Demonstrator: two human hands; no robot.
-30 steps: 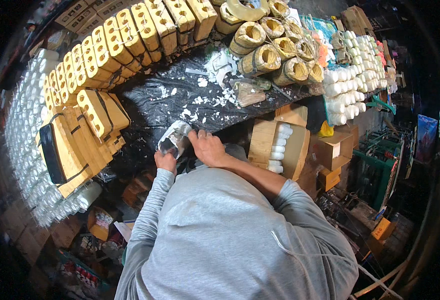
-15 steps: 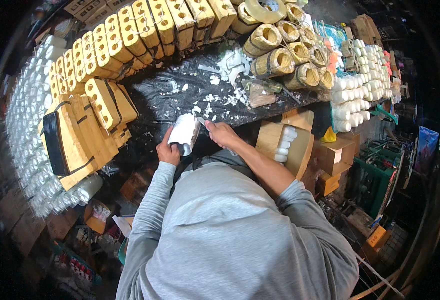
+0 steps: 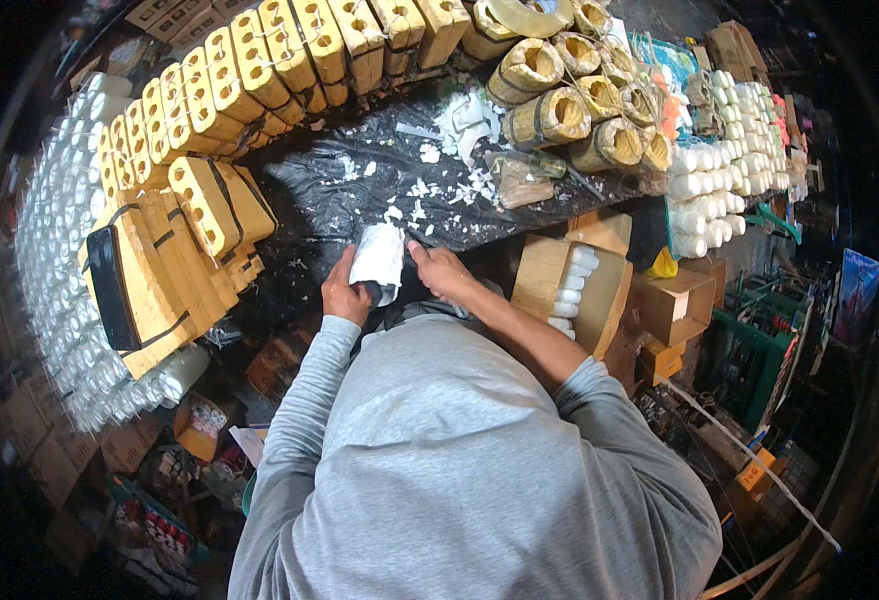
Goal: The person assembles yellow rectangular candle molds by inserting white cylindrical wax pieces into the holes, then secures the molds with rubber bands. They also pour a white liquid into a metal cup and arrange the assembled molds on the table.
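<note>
Left grip [image 3: 345, 288]: clamped on a white piece [image 3: 378, 255], fingers along its left side and lower end. Piece is roughly cylindrical, tilted, its pale side up; the end nearest the body looks grey and dark. It lies between the two grips, in front of the torso.

Right grip [image 3: 442, 274]: fingers curled, just beside the white piece on its right. Cannot tell whether it is closed on anything; detail at the fingertips too small to resolve.

Beyond both grips: surface [image 3: 310, 185] with black, creased covering. White scraps [image 3: 480, 185] scattered over it, some just past the white piece, most ahead of the right grip. A clear-wrapped brown item [image 3: 526, 186] lies ahead and to the right of the right grip; farther past it, a cluster of hollow yellow cylinders [image 3: 563, 115], with a tape roll [image 3: 532, 14] on top.

Left of the left grip: yellow blocks [image 3: 200, 215] with round holes, strapped in black; a black flat rectangular object [image 3: 112, 288] rests on the nearer stack. A curved row of similar upright blocks [image 3: 260, 55] runs along the far side.

Right of the right grip, near: open cardboard box [image 3: 540, 278] containing white rolls [image 3: 574, 285]. Farther right: stacked white cylinders [image 3: 700, 190].
</note>
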